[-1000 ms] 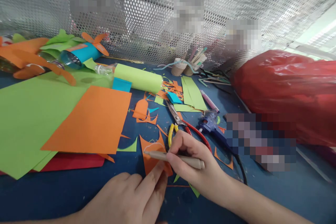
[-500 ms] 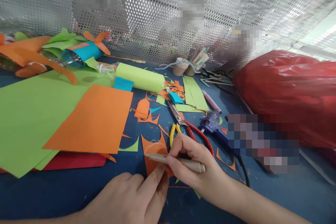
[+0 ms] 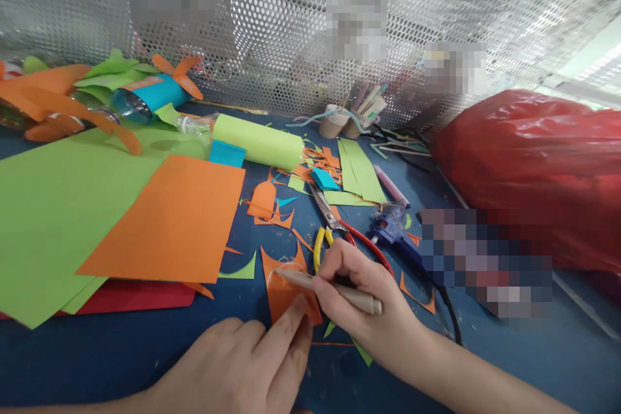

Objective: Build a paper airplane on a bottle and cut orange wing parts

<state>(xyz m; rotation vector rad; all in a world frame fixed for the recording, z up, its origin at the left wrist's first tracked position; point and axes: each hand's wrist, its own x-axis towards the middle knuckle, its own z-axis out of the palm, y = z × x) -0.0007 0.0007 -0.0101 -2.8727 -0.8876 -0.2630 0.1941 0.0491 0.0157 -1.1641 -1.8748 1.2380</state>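
My right hand [image 3: 361, 294] is closed around a beige pen [image 3: 334, 290], its tip resting on a small orange paper scrap [image 3: 284, 291] that bears a curved white line. Fingers of my left hand [image 3: 247, 362] lie flat, pressing the scrap's near edge against the blue table [image 3: 121, 349]. Scissors with red and yellow handles [image 3: 339, 233] lie just beyond my right hand.
A large orange sheet [image 3: 169, 220] overlaps green sheets [image 3: 58, 207] at left. A green-wrapped bottle [image 3: 257, 141], a blue-wrapped bottle [image 3: 145, 97], a blue glue gun [image 3: 392, 233], green strips [image 3: 359, 171] and paper offcuts lie around. A red plastic bag [image 3: 528, 162] fills the right. Perforated metal mesh [image 3: 272, 26] backs the table.
The pen tip has shifted slightly up and right along the white curve on the orange scrap. My left hand has stayed on the scrap.
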